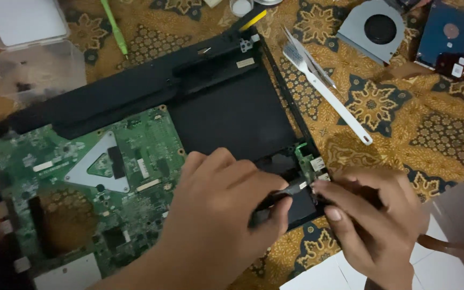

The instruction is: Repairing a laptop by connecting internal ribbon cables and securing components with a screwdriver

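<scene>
An opened black laptop base [232, 115] lies on a patterned cloth, with a green motherboard [81, 182] in its left half. My left hand [216, 220] rests over the base's near right corner, thumb and fingers pinching a flat black cable or strip [283, 193]. My right hand [371, 223] meets it from the right, fingertips on the same strip beside a small green port board [310, 161]. Both hands hide most of that corner.
A white plastic pry tool [331, 99] and metal tweezers [307, 56] lie right of the base. A grey cooling fan [374, 29] and a hard drive [447, 37] sit at the top right. A clear plastic box [28, 48] and green tool [115, 27] lie top left.
</scene>
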